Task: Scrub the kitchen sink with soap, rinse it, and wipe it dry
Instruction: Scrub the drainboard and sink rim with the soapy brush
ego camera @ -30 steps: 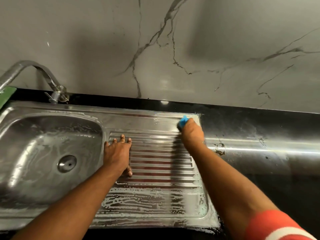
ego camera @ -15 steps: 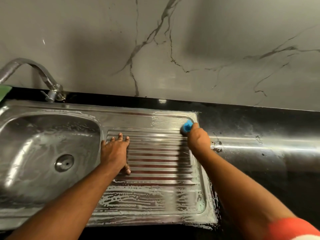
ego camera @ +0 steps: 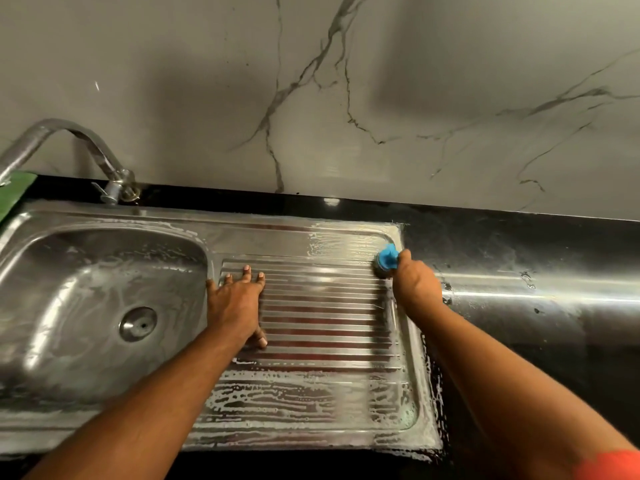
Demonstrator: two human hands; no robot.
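Observation:
The steel sink (ego camera: 104, 220) has its basin on the left and a ribbed drainboard (ego camera: 329, 323) on the right, both streaked with soap foam. My right hand (ego camera: 417, 285) grips a blue-handled scrubber (ego camera: 387, 259) and holds it down on the drainboard's far right corner. My left hand (ego camera: 237, 303) rests flat on the left end of the ribs, fingers spread and straight. The drain (ego camera: 138, 323) lies in the basin floor.
A curved steel tap (ego camera: 69, 140) rises behind the basin at the back left. A green thing (ego camera: 15, 195) shows at the left edge. Black wet countertop (ego camera: 536, 289) stretches to the right, under a grey marble wall (ego camera: 346, 98).
My right hand has slid the scrubber to the right along the drainboard's far edge, out to its corner. My left hand has stayed pressed in the same spot.

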